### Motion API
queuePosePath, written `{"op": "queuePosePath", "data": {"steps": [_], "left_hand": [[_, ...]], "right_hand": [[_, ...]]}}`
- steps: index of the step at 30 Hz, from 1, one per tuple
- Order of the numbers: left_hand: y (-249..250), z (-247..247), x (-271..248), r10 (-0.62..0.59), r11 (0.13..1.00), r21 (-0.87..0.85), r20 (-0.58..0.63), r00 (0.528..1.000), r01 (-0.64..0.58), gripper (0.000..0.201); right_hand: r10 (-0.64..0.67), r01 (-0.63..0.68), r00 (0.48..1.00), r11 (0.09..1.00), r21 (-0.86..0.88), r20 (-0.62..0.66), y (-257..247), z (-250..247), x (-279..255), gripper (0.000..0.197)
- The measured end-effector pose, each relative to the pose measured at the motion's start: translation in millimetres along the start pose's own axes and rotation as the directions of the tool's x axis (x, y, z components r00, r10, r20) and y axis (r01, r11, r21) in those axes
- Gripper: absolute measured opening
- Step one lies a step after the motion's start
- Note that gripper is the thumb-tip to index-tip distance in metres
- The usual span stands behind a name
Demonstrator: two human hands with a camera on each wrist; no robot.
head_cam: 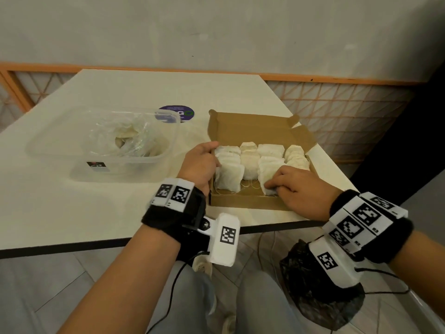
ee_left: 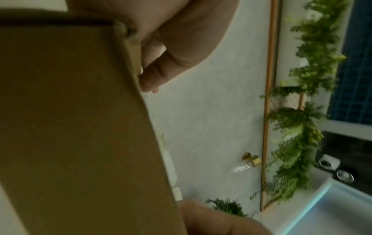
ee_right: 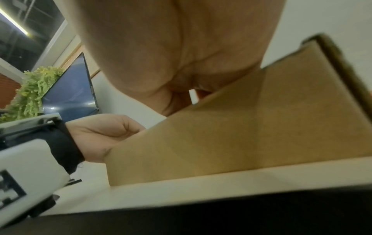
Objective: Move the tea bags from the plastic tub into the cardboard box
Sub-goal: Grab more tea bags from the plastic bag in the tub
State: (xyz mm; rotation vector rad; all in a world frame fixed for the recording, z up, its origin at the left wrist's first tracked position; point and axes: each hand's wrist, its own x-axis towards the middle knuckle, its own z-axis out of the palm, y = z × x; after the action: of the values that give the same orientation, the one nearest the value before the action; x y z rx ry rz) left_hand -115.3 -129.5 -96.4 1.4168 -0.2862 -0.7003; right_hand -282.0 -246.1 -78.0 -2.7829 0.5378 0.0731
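Note:
The open cardboard box [head_cam: 243, 201] sits at the table's front right, with several white tea bags [head_cam: 250, 160] in rows inside. My left hand [head_cam: 213, 153] grips the box's left wall [ee_left: 70, 127], a fingertip [ee_left: 153, 79] curled over its edge. My right hand [head_cam: 274, 188] reaches over the front wall [ee_right: 241, 135] and pinches the front tea bag [head_cam: 267, 174] of the third row; its fingertips are hidden in the right wrist view. The clear plastic tub [head_cam: 60, 150] stands to the left and holds a crinkled clear bag with more tea bags [head_cam: 125, 138].
The box lid [head_cam: 252, 128] stands up at the back. A round purple sticker [head_cam: 177, 113] lies on the table behind the tub. The table's front edge [head_cam: 120, 244] is close to me. A dark bag [head_cam: 320, 292] sits below it on the right.

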Motion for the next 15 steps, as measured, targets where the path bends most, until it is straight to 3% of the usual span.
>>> {"op": "queuePosePath", "data": {"steps": [5,9,12,14,15], "left_hand": [[39,-11,-13,0.024,0.959,0.28,0.076,0.997,-0.045,0.034],[84,-41,-17,0.068,0.915,0.386,0.14,0.988,-0.118,0.005],[113,-76,-9,0.202,0.84,0.511,0.017,0.979,-0.182,0.008],[123,-100,1,0.281,0.736,0.658,-0.083,0.956,-0.16,0.009],[124,-112,9,0.306,0.663,0.738,-0.115,0.945,-0.125,0.02]], "right_hand": [[-0.046,0.078,0.966,0.99,0.117,-0.255,-35,-16,3,0.029],[-0.161,0.19,0.967,0.971,0.142,-0.196,-82,-26,27,0.026],[-0.313,0.323,0.934,0.946,0.038,-0.171,-123,-17,54,0.032],[-0.4,0.398,0.909,0.916,-0.042,-0.117,-145,-7,71,0.044],[-0.417,0.413,0.906,0.908,-0.064,-0.071,-155,-3,78,0.047]]}}
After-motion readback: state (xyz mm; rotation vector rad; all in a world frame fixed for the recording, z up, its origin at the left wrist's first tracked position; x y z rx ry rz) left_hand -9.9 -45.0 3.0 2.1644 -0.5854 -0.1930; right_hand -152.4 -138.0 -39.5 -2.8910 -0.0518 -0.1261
